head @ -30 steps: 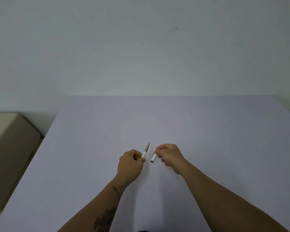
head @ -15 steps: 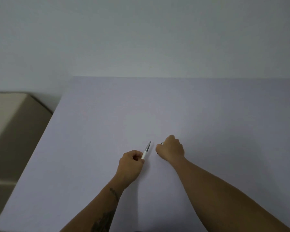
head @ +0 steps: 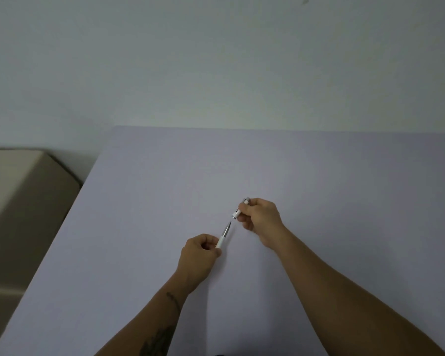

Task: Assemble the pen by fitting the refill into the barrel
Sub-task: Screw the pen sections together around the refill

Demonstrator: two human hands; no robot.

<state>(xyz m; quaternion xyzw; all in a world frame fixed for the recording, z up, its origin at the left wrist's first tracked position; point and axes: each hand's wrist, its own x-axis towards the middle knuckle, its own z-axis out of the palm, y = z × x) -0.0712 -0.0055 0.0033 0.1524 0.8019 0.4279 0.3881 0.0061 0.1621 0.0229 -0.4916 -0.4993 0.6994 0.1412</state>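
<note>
My left hand [head: 199,255] grips a white pen body [head: 223,236] with a silver cone tip that points up and to the right. My right hand [head: 261,219] holds a short white cap-like pen piece [head: 240,208] with silver ends, just above and to the right of the tip. The open end of that piece faces the tip across a small gap. Both pieces are lifted over the pale lilac table [head: 139,214]. The rear end of the pen body is hidden inside my left fist.
A beige box-like piece of furniture [head: 18,201] stands left of the table. A plain pale wall [head: 216,60] rises behind the table's far edge. The table's left edge runs diagonally toward me.
My right hand has lifted from the table surface with the short white piece and turned it toward the pen tip. The left hand has stayed nearly in place. The view has shifted.
</note>
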